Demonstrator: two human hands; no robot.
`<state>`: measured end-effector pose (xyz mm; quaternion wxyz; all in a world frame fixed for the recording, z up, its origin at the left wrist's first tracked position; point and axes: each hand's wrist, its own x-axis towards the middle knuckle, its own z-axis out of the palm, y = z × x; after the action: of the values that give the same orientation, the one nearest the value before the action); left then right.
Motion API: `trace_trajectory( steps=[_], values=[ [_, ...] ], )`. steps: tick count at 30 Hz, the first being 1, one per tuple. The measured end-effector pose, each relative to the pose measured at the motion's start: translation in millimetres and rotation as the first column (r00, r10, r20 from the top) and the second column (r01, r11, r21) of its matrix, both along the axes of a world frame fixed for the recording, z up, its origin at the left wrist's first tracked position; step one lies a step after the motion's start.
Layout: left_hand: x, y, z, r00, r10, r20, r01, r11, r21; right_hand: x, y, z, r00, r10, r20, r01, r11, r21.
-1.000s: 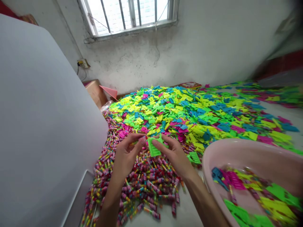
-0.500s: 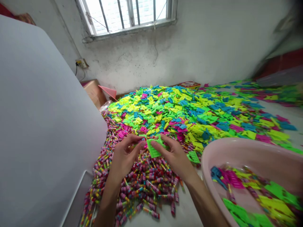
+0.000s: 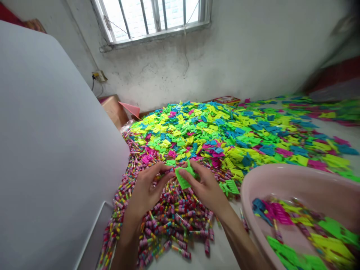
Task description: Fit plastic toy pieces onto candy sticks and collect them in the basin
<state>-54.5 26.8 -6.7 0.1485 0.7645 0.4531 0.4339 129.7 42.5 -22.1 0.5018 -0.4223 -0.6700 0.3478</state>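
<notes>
- The one camera, worn on the head, looks forward and down from above the near edge of the desk (image 3: pixel 198 258).
- It faces the wall (image 3: pixel 242 56) and window (image 3: pixel 171 15) beyond the far edge.
- The fingers (image 3: pixel 165 181) are near, below mid-view.

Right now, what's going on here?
A person's right hand pinches a green plastic piece. The left hand is close beside it, thumb and fingers drawn near together; whether they grip anything is hard to tell. Both hands are over a pile of small colourful tubes, with a heap of bright plastic pieces beyond. To the right, a pink tub holds more pieces.
</notes>
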Motion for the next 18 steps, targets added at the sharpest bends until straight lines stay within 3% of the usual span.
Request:
trace_trajectory(
  steps=[3, 7, 12, 18],
  values=[
    [4, 3, -3.4, 0.999, 0.024, -0.046, -0.020, 0.996, 0.086, -3, 1, -1.3, 0.998, -0.058, -0.014, 0.057, 0.996, -0.065],
    [17, 6, -10.0, 0.953, 0.162, -0.256, -0.095, 0.962, 0.257, -5, 4, -5.3, 0.976, -0.181, -0.118, 0.150, 0.961, -0.234],
    [25, 4, -12.5, 0.865, 0.301, -0.402, -0.164, 0.926, 0.340, -6, 4, -8.3, 0.970, -0.155, -0.189, 0.094, 0.950, -0.298],
    [19, 3, -13.7, 0.876, 0.277, -0.395, -0.103, 0.907, 0.408, -7, 1, -9.6, 0.954, -0.138, -0.267, 0.042, 0.941, -0.334]
  ],
)
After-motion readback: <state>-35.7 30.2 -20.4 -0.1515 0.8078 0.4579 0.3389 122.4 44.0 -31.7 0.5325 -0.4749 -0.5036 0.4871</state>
